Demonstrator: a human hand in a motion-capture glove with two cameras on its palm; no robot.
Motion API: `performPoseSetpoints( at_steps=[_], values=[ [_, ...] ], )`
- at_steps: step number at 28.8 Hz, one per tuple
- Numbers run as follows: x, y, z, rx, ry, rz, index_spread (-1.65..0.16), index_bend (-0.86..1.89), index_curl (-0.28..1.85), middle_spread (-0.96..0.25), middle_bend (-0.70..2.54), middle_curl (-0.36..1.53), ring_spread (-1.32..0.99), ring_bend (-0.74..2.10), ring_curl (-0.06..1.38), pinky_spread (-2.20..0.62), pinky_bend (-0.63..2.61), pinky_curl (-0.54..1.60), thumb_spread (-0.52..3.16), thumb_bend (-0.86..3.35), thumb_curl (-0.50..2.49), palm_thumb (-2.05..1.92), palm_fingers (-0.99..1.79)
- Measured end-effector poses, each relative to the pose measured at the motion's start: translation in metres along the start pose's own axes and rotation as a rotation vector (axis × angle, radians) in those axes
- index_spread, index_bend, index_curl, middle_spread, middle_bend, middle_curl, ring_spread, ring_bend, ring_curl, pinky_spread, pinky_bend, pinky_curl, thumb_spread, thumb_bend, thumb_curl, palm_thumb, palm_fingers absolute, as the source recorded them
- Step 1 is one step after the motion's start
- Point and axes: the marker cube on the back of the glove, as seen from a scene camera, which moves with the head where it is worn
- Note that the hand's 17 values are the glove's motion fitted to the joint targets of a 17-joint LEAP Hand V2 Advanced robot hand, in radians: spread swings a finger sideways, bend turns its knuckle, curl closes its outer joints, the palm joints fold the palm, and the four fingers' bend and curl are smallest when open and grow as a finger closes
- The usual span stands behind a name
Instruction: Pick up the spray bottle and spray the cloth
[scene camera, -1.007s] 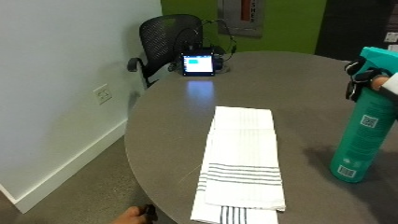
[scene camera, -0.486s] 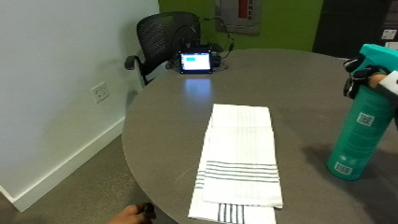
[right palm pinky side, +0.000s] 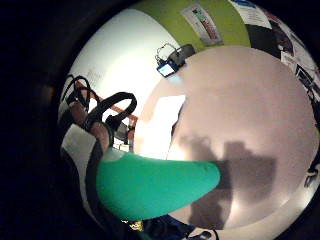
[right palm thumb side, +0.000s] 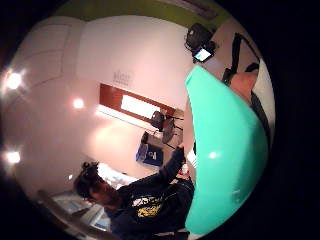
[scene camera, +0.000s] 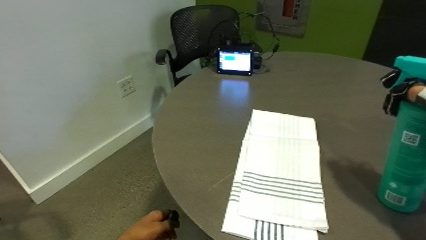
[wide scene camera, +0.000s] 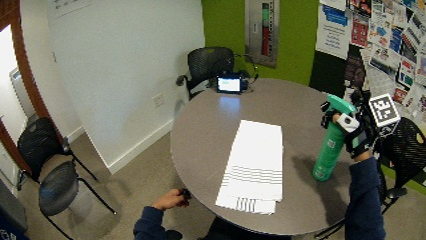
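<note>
Lifted spray bottle (scene camera: 405, 150) partly hides gloved hand (scene camera: 399, 92).

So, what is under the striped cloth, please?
The cloth lies flat on the round grey table, folded over itself, its striped end at the near edge. Only tabletop shows around it; whatever it covers cannot be seen. The spray bottle stands beside it, apart.

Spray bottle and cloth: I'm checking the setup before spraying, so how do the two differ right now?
The spray bottle is teal and stands upright, while the cloth is white with dark stripes near one end and lies flat. The gloved right hand grips the bottle near its top; nothing touches the cloth. The bottle stands beside the table's edge on the hand's side; the cloth lies across its middle. Both are over the same round grey table.
</note>
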Motion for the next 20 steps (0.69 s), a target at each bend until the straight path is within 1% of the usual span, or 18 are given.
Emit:
performPoseSetpoints(
  at_steps=[4, 9, 15, 20],
  values=[
    [0.003, -0.003, 0.009, -0.059, 0.039, 0.079, -0.28, 0.15, 0.35, -0.14, 0.60, 0.49, -0.22, 0.58, 0.45, -0.27, 0.46, 0.39, 0.42, -0.03, 0.77, 1.03, 1.29],
    [-0.002, -0.014, 0.026, -0.177, 0.099, 0.227, -0.27, 0.15, 0.36, -0.14, 0.60, 0.49, -0.23, 0.59, 0.46, -0.27, 0.46, 0.39, 0.41, -0.02, 0.78, 1.03, 1.29],
    [-0.007, -0.031, 0.049, -0.269, 0.330, 0.373, -0.26, 0.15, 0.37, -0.14, 0.60, 0.49, -0.22, 0.59, 0.46, -0.27, 0.46, 0.39, 0.40, -0.02, 0.79, 1.04, 1.29],
    [0.011, -0.041, 0.060, -0.310, 0.527, 0.466, -0.26, 0.15, 0.37, -0.14, 0.60, 0.49, -0.22, 0.60, 0.46, -0.27, 0.46, 0.39, 0.39, -0.02, 0.79, 1.04, 1.29]
  ],
)
